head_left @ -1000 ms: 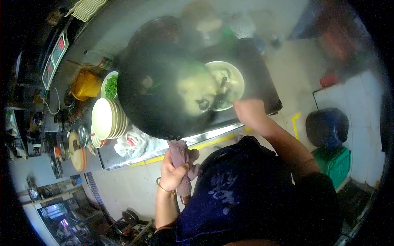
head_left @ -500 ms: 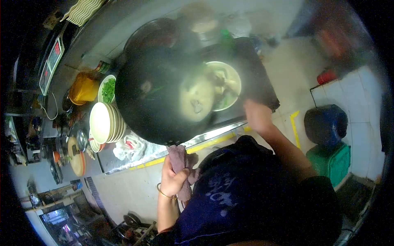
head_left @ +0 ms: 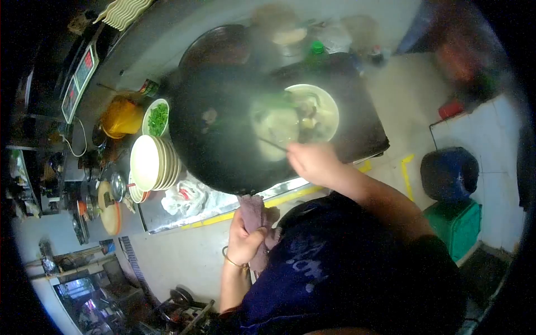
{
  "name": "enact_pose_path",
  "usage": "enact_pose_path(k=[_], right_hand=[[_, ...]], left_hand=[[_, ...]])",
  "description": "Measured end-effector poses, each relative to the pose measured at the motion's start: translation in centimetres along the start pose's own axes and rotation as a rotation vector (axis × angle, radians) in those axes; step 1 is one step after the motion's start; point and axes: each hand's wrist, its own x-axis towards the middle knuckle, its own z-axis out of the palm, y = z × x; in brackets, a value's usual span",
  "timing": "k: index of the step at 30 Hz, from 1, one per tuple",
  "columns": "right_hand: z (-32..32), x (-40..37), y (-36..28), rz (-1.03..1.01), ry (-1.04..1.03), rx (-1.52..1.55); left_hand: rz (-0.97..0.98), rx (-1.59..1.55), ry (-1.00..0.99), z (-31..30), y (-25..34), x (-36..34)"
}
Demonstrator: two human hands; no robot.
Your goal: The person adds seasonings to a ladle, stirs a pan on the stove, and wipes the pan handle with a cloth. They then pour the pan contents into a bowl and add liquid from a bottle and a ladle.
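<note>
My left hand is closed round a mauve cloth, which is wrapped where the wok's handle would be, at its near rim. The large black wok is tilted toward a white bowl, with pale broth in its lower side. Pieces of food and liquid lie in the bowl, blurred by steam. My right hand is closed on a thin dark-handled utensil reaching over the broth; its head is hidden in steam and liquid.
A stack of pale bowls and a bowl of chopped greens stand left of the wok. Beyond are a yellow container and a digital scale. A plastic bag lies near the counter edge. A green bin stands at right.
My right hand has moved left from beside the white bowl to over the wok's near side, and the utensil now shows in it. My left hand keeps its hold on the cloth.
</note>
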Motion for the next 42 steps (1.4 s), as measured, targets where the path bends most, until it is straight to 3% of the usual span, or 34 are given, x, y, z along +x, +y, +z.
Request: enact_pose_path(k=[4,5,11,14,18,21,26,30,34,37,40,41,42], right_hand=[[0.6,2.3,-2.3,-0.065,0.010,-0.038],[1.0,2.7,-1.9,0.005,-0.081,-0.116],[1.0,0.0,3.8,0.183,-0.013,-0.238],[1.0,-1.6,4.0,0.116,0.064,-0.130],[0.7,-0.4,-2.1,-0.094,-0.009,-0.046],[1.5,1.0,-2.4,0.003,-0.094,-0.163],[1.3,-1.1,3.5,0.155,-0.063,-0.309],[0.1,-4.0,6.3,0.198,0.009,-0.291],[-1.4,-5.3,5.6,0.390,-0.093,-0.273],[-1.1,-6.7,5.7,0.303,-0.017,-0.238],[-1.1,-7.4,4.4,0.251,-0.160,-0.132],[-1.7,-7.2,3.5,0.097,-0.163,-0.115],[-1.1,-7.1,3.8,0.075,-0.180,-0.160]], left_hand=[[-0.054,-0.071,-0.010,-0.3,-0.5,0.1],[-0.052,-0.062,-0.018,-0.5,-0.7,0.0],[-0.032,-0.043,-0.039,-1.4,-1.8,-0.2],[-0.023,-0.030,-0.034,-1.2,-1.4,-0.1],[-0.044,0.018,-0.045,-1.5,-1.8,0.0],[-0.051,0.024,-0.045,-1.0,-1.0,0.0],[-0.010,0.000,-0.041,-1.1,-1.4,0.0],[0.000,0.026,-0.017,-0.9,-1.4,0.0],[-0.005,0.020,-0.007,-1.2,-1.8,0.0],[0.005,0.037,0.018,-1.4,-2.3,0.2],[-0.025,-0.018,0.016,-1.0,-1.8,0.1],[-0.035,-0.046,0.003,-0.9,-1.5,0.0],[-0.044,-0.075,-0.009,-0.8,-1.3,0.1]])
